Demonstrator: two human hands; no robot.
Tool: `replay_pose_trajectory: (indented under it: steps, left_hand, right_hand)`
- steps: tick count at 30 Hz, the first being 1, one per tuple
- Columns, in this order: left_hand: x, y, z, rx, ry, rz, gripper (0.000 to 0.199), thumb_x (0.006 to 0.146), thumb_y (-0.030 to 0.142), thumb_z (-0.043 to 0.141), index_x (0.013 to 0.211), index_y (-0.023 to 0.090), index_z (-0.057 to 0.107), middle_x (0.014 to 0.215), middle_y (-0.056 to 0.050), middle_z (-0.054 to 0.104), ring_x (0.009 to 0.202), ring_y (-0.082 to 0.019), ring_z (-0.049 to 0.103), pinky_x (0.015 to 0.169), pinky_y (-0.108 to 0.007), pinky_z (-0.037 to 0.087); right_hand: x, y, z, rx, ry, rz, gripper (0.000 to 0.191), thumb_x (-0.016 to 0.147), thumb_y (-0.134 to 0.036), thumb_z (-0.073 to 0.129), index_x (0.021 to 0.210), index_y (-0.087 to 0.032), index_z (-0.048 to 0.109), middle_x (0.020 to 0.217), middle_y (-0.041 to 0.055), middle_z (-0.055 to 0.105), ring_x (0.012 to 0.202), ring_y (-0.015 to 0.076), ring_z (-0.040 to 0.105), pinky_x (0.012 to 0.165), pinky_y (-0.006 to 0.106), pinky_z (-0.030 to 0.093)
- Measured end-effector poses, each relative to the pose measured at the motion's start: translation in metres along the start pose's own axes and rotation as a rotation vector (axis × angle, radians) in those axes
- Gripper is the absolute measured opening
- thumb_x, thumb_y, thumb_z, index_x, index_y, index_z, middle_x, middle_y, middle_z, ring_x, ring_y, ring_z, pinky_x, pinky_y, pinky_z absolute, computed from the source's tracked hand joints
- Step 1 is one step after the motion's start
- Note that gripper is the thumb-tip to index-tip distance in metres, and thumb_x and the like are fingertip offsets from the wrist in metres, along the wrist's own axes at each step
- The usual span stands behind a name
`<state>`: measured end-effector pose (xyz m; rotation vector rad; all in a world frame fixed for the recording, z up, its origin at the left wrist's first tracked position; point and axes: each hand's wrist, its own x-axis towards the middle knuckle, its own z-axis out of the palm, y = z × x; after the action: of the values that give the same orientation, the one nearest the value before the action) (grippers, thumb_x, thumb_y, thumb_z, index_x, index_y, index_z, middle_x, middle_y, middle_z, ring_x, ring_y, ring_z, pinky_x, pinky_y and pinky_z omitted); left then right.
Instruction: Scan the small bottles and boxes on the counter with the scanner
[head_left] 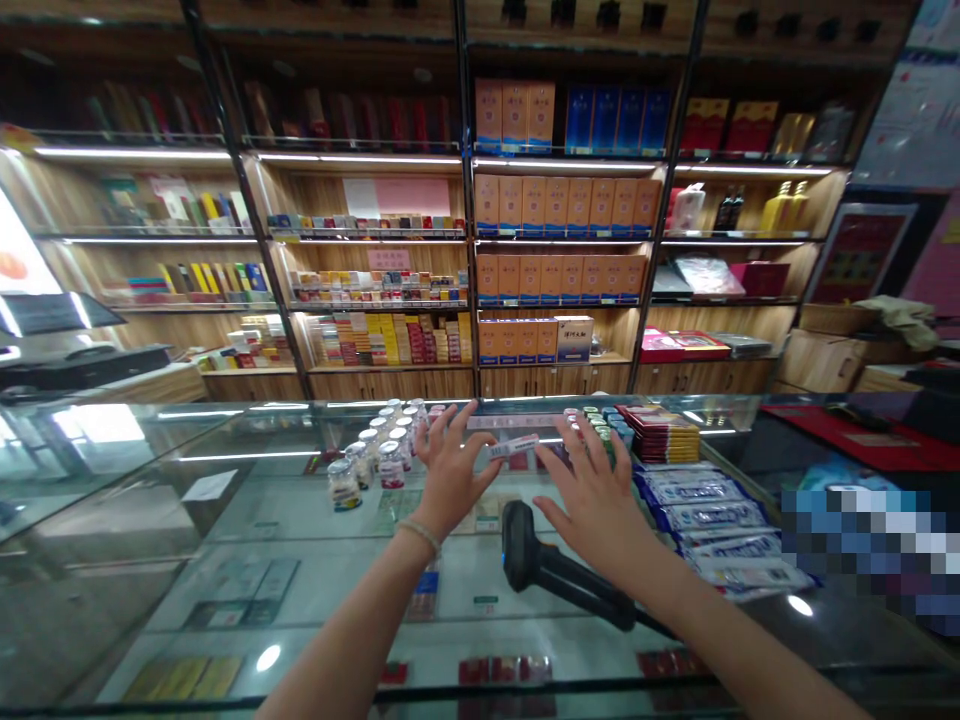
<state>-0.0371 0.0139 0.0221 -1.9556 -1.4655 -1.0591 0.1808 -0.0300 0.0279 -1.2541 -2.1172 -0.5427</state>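
My left hand (pixel 446 475) pinches one end of a slim white-and-red packet (pixel 514 447) between thumb and fingers, above the glass counter. What looks like a barcode is on its face. My right hand (pixel 600 490) is spread open, palm down, with a fingertip close to the packet's other end; whether it touches I cannot tell. Below and between the hands lies a black handheld barcode scanner (pixel 559 570). Several small white-lidded bottles (pixel 390 465) stand in rows left of my left hand. More small bottles (pixel 600 425), green and blue, are partly hidden behind my right fingers.
The glass counter (pixel 315 570) has goods under its top. On its right side lie red-and-gold packets (pixel 664 432) and blue-and-white packets (pixel 705 510). A red mat (pixel 847 435) lies farther right. Behind stand shelves with orange boxes (pixel 566 280) and cigarette-like packs (pixel 390 340).
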Motion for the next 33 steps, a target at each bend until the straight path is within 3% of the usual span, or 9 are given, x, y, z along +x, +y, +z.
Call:
replay_pose_trajectory:
  steps: [8,13,19,27,33]
  left_hand:
    - [-0.002,0.001,0.001,-0.012,0.0,-0.007,0.014,0.082,0.041,0.072,0.093,0.032,0.073,0.15,-0.002,0.051,0.144,-0.03,0.035,0.122,-0.056,0.011]
    - [-0.003,-0.001,0.003,-0.022,0.019,0.014,0.013,0.082,0.038,0.073,0.092,0.031,0.073,0.15,-0.002,0.051,0.143,-0.031,0.036,0.121,-0.056,0.012]
    - [-0.003,-0.002,0.006,-0.042,0.084,0.057,0.014,0.079,0.034,0.077,0.091,0.03,0.072,0.146,-0.004,0.054,0.14,-0.031,0.039,0.119,-0.058,0.016]
    - [-0.004,-0.005,0.009,-0.038,0.081,0.067,0.015,0.078,0.034,0.078,0.091,0.03,0.072,0.146,-0.004,0.054,0.139,-0.032,0.04,0.119,-0.057,0.015]
    - [-0.004,-0.006,0.009,-0.031,0.087,0.056,0.014,0.079,0.035,0.077,0.091,0.029,0.072,0.144,-0.005,0.055,0.138,-0.032,0.04,0.118,-0.058,0.016]
  right_hand:
    - [-0.061,-0.018,0.014,0.007,-0.008,-0.013,0.065,0.085,-0.064,0.059,0.14,-0.029,0.055,0.163,0.0131,0.03,0.152,0.0402,0.016,0.118,0.069,0.01]
    - [-0.069,-0.02,0.019,0.04,-0.107,0.01,0.072,0.078,-0.071,0.064,0.135,-0.027,0.059,0.164,0.0155,0.025,0.152,0.0426,0.015,0.117,0.071,0.011]
    - [-0.067,-0.031,0.017,0.05,-0.28,0.141,0.057,0.077,-0.061,0.072,0.122,-0.026,0.066,0.164,0.012,0.027,0.151,0.0404,0.019,0.117,0.071,0.007]
    - [-0.066,-0.045,0.015,0.032,-0.185,0.157,0.03,0.081,-0.041,0.069,0.104,-0.022,0.069,0.157,0.0144,0.041,0.148,0.037,0.03,0.119,0.068,0.005]
    - [-0.067,-0.044,0.014,0.083,-0.092,0.161,0.026,0.078,-0.037,0.069,0.1,-0.023,0.069,0.151,0.0109,0.051,0.142,0.0359,0.039,0.118,0.063,0.017]
